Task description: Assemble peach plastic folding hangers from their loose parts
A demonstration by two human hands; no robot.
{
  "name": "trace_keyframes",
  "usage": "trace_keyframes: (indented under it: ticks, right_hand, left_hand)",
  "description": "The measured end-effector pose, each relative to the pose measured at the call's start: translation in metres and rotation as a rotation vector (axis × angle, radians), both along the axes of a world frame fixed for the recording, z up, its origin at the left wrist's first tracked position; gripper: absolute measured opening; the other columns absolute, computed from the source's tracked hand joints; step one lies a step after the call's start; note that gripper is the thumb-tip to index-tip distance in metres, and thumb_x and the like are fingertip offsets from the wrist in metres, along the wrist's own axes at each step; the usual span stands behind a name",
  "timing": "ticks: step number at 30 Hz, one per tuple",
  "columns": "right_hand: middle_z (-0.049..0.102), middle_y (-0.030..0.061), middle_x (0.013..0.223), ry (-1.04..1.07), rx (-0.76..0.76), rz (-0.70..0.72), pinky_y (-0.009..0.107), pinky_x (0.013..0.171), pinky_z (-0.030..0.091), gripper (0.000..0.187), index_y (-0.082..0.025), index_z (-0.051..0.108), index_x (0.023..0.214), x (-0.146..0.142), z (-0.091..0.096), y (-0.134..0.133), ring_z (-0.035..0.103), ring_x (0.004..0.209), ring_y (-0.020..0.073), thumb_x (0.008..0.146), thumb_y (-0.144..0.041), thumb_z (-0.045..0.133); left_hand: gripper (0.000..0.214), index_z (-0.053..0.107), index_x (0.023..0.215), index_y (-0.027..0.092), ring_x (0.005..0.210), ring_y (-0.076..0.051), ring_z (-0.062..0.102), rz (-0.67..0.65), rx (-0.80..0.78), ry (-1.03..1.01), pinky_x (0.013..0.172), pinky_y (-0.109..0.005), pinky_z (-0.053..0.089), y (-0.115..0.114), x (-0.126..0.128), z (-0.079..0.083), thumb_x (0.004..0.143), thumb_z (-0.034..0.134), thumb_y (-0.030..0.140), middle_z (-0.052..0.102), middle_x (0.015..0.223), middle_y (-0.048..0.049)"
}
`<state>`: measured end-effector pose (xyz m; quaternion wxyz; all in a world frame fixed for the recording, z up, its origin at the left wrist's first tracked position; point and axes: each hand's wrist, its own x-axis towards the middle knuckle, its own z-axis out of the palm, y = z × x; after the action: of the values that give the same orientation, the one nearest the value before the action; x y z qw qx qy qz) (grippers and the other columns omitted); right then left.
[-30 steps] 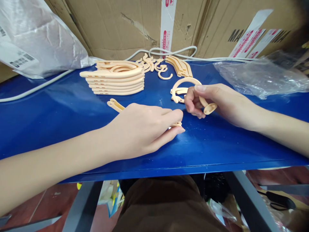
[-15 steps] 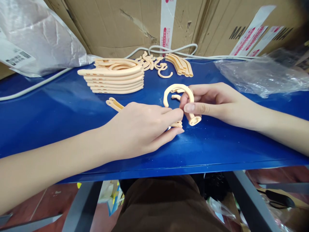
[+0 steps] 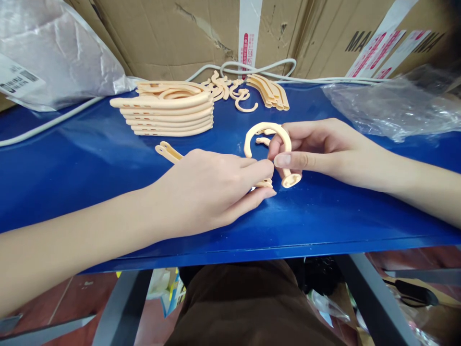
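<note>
Right hand [image 3: 317,151] is closed in a pinch, thumb and forefinger clamped on the stem of a peach plastic hook [image 3: 268,130]. The hook's round foot hovers just above the bench [image 3: 90,168]. Right beside it, left hand [image 3: 212,190] is curled down over a flat hanger arm [image 3: 166,151] and pins it to the bench. One slotted end pokes out behind the wrist, and the other tip peeks out at the fingertips, almost touching the hook's foot.

The risk, as I read it, is that the grip on the hook is only a two-finger pinch. The plastic looks smooth, so a twist could roll the hook out of line with the arm's tip. The glossy bench could also let the arm skate under the palm.

Further back sits a neat stack of hanger arms [image 3: 167,113], then loose hooks [image 3: 230,91] and a fan of curved pieces [image 3: 270,91]. A white cable [image 3: 50,124] trails behind them.

Now the containers. A clear plastic bag [image 3: 389,108] lies crumpled at the right, and I can't make out anything in it. A white plastic bag [image 3: 54,53] with a barcode label slumps at the left, its contents hidden. The cardboard boxes [image 3: 173,33] along the back show only their sides.
</note>
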<state>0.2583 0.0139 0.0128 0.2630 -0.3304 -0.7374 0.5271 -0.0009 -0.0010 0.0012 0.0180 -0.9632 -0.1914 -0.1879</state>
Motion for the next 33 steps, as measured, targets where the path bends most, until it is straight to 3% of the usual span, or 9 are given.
trace_keyframes:
  ticks: [6,16,23,33]
  right_hand:
    - [0.072,-0.0023,0.085,-0.030,0.069,0.030,0.026,0.066,0.048,0.037,-0.020,0.069,0.097,0.000,-0.001,-0.002,0.061,0.073,0.0102,0.102,-0.052,0.088]
    - [0.078,-0.0008,0.089,-0.255,0.429,0.075,0.029,0.073,0.048,0.038,-0.021,0.078,0.106,0.009,0.002,-0.002,0.067,0.078,0.0134,0.116,-0.056,0.066]
    - [0.075,-0.0030,0.083,-0.305,0.509,0.125,0.029,0.069,0.045,0.040,-0.021,0.075,0.104,0.009,0.005,-0.003,0.065,0.073,0.0115,0.120,-0.052,0.057]
    - [0.070,-0.0044,0.078,-0.336,0.536,0.129,0.033,0.067,0.039,0.038,-0.024,0.069,0.102,0.008,0.006,-0.005,0.061,0.069,0.0125,0.122,-0.052,0.053]
  left_hand:
    - [0.030,0.067,0.103,0.023,0.075,-0.017,0.075,0.003,-0.023,-0.012,0.057,-0.035,0.036,0.000,0.001,0.001,0.122,0.044,0.028,0.082,0.091,0.0012]
    - [0.034,0.072,0.119,0.024,0.078,-0.018,0.076,0.016,-0.040,0.016,0.057,-0.034,0.036,-0.001,0.000,0.002,0.124,0.040,0.031,0.084,0.094,0.0005]
    - [0.031,0.069,0.109,0.025,0.075,-0.019,0.074,0.034,-0.041,0.046,0.056,-0.034,0.036,0.000,0.001,0.002,0.123,0.042,0.033,0.082,0.092,-0.0006]
    - [0.029,0.067,0.110,0.025,0.070,-0.019,0.072,0.030,-0.026,0.072,0.056,-0.034,0.040,0.000,0.000,0.000,0.121,0.041,0.032,0.080,0.088,-0.0010]
